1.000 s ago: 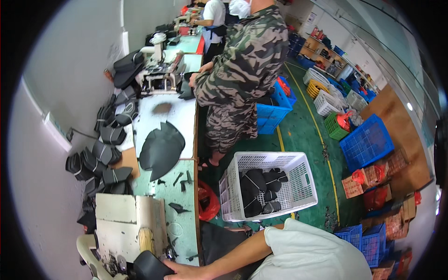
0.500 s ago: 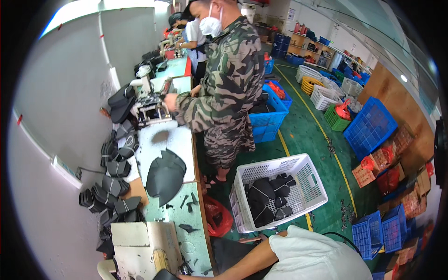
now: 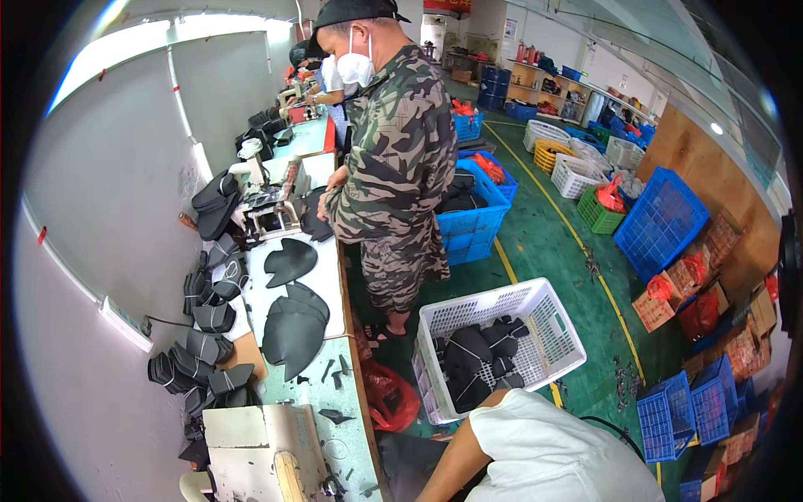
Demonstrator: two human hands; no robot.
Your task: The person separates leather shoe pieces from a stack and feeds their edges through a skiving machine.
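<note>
My right arm reaches in from the bottom right, in a white sleeve (image 3: 544,448) with a bare forearm (image 3: 458,467). Its hand lies below the lower edge of the picture, so what it holds or touches is hidden. My left hand does not show either. Nearest to the arm are a cream bench machine (image 3: 251,448) and some black sheet material (image 3: 410,458) beside the bench edge. Farther up the bench (image 3: 347,393) rest a large black cut piece (image 3: 294,330), seemingly layered, a smaller black leaf-shaped piece (image 3: 290,262) and several scraps (image 3: 336,416).
A co-worker in camouflage (image 3: 397,151) stands at another machine (image 3: 272,209), hands at a black piece (image 3: 316,216). Tied black bundles (image 3: 213,316) line the wall. A white crate (image 3: 552,330) of black pieces, a red bag (image 3: 389,397) and blue crates (image 3: 473,222) stand on the floor.
The view has shifted slightly. My right hand, partly visible beside a dark piece before, has left the picture. The co-worker's hands drew back from the machine; a smaller black piece now shows on the bench.
</note>
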